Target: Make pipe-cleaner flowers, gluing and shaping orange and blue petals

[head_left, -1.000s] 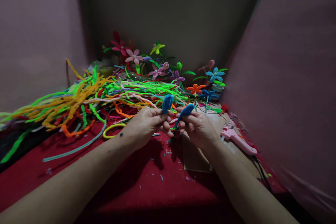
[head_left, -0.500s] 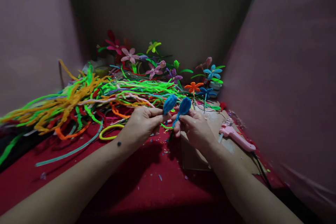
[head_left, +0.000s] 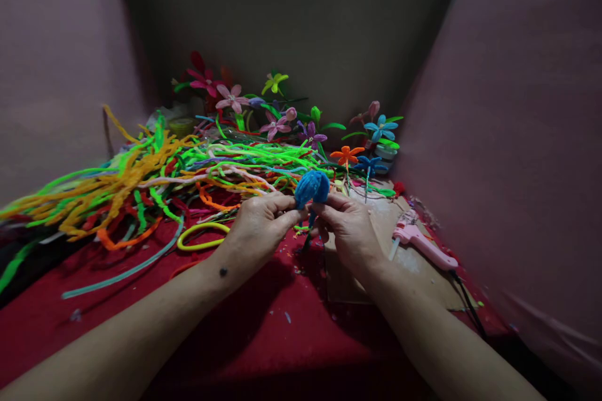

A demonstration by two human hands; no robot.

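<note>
My left hand point(head_left: 258, 228) and my right hand point(head_left: 348, 225) meet over the red cloth, each pinching the base of blue pipe-cleaner petals point(head_left: 312, 187). The two fuzzy blue loops are pressed together into one rounded bunch above my fingertips. A thin stem end hangs down between my hands. Both hands have their fingers closed on the blue piece.
A big heap of loose pipe cleaners point(head_left: 155, 182) in green, orange and yellow lies at the left. Finished pipe-cleaner flowers point(head_left: 282, 122) stand at the back. A pink glue gun point(head_left: 423, 245) rests on brown cardboard point(head_left: 357, 276) at the right. A yellow ring point(head_left: 202, 235) lies on the cloth.
The two blue petals, held apart a second ago, have been brought together into one bunch. Both hands have moved closer to each other.
</note>
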